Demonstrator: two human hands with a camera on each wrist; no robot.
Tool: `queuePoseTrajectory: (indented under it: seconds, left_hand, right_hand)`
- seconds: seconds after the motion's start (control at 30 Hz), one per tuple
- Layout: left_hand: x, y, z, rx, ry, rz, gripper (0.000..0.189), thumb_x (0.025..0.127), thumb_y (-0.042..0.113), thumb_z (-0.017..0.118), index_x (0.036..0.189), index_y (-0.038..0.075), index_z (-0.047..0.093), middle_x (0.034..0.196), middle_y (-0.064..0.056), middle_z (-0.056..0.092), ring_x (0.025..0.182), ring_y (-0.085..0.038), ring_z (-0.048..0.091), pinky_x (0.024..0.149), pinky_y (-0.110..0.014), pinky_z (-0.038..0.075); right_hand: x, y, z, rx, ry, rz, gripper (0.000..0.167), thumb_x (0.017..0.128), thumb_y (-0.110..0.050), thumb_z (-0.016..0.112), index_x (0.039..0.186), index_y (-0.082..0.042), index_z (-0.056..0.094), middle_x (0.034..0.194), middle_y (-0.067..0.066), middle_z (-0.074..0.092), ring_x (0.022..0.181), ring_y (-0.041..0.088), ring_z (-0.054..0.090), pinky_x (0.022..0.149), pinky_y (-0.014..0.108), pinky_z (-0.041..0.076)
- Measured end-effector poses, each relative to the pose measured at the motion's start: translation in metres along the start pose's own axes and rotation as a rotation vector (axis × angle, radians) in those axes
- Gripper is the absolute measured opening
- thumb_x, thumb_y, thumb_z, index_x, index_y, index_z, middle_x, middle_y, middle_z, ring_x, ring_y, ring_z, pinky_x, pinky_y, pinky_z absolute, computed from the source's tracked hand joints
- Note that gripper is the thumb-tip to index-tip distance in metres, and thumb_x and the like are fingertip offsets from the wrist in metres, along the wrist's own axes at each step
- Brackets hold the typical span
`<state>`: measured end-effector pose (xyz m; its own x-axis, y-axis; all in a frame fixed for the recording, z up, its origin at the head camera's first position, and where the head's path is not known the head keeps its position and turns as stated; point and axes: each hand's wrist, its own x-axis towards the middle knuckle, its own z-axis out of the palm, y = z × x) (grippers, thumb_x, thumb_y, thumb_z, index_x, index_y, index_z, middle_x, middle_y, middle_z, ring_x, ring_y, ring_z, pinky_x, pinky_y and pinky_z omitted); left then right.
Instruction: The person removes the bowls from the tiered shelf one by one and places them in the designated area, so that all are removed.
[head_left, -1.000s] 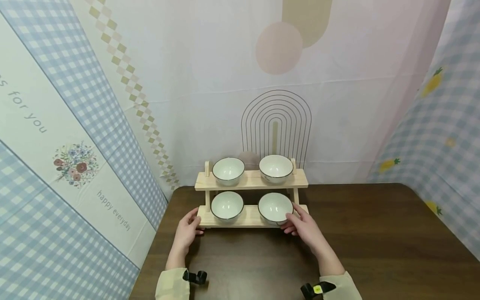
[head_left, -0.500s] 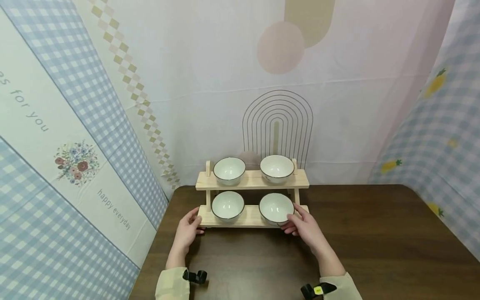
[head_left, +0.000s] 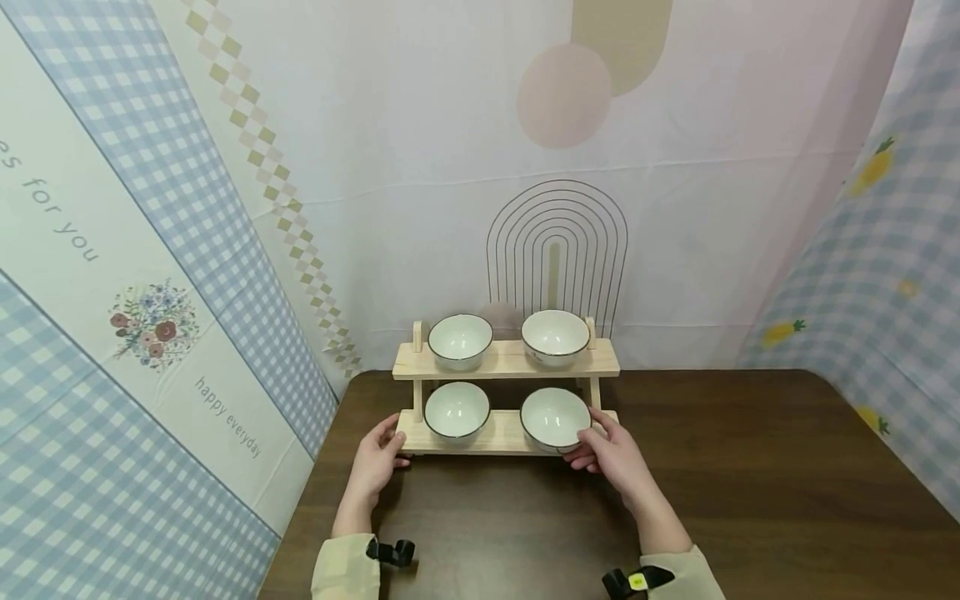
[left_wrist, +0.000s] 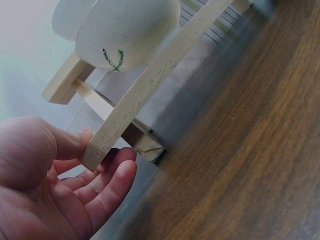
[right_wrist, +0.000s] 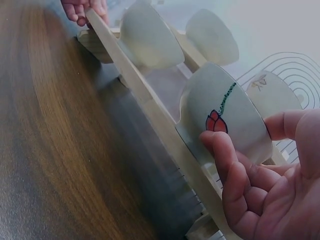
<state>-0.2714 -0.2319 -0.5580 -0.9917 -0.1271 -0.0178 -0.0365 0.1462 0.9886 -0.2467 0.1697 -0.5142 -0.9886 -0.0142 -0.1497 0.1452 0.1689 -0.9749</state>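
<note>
A two-tier wooden rack [head_left: 504,440] carries white bowls with dark rims, two on each shelf. My left hand [head_left: 377,457] grips the left end of the lower shelf; in the left wrist view the thumb lies on top of the board [left_wrist: 132,100] and the fingers curl beneath. With my right hand [head_left: 609,450] I hold the lower right bowl [head_left: 555,417], thumb at its rim and fingertips against its outer side. The right wrist view shows a red flower bud with a green stem painted on this bowl [right_wrist: 240,115]. Beside it on the lower shelf sits another bowl [head_left: 456,410].
Two more bowls stand on the upper shelf, one left [head_left: 461,340] and one right [head_left: 555,335]. The rack is on a dark brown wooden table [head_left: 495,517]. A printed cloth [head_left: 420,208] hangs behind, with checked cloths at both sides.
The lower right bowl has shifted very slightly toward me in my right hand's hold. The left hand keeps its grip on the shelf; the head view has drifted a little.
</note>
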Motion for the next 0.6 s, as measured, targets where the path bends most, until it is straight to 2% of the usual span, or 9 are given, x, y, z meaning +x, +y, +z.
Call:
queuePoseTrajectory:
  seconds: [0.3,0.6]
  left_hand:
    - [-0.0016,0.0023,0.0015,-0.01,0.015,0.006,0.047,0.111,0.004,0.056,0.155,-0.008,0.047,0.118,-0.023,0.057,0.083,-0.025,0.065,0.068,-0.033,0.063]
    - [-0.0036,0.0034,0.0013,0.002,0.017,-0.007,0.046,0.111,0.003,0.055,0.155,-0.007,0.048,0.119,-0.023,0.057,0.083,-0.025,0.066,0.069,-0.033,0.063]
  right_hand:
    - [-0.0004,0.0003,-0.0006,0.005,-0.018,0.006,0.064,0.105,-0.013,0.052,0.164,0.001,0.033,0.089,0.015,0.078,0.075,0.024,0.076,0.062,0.027,0.055]
    - [-0.0033,-0.0029,-0.0021,0.0,-0.084,-0.02,0.061,0.105,-0.014,0.051,0.163,0.0,0.036,0.09,0.015,0.078,0.074,0.026,0.076,0.061,0.028,0.055]
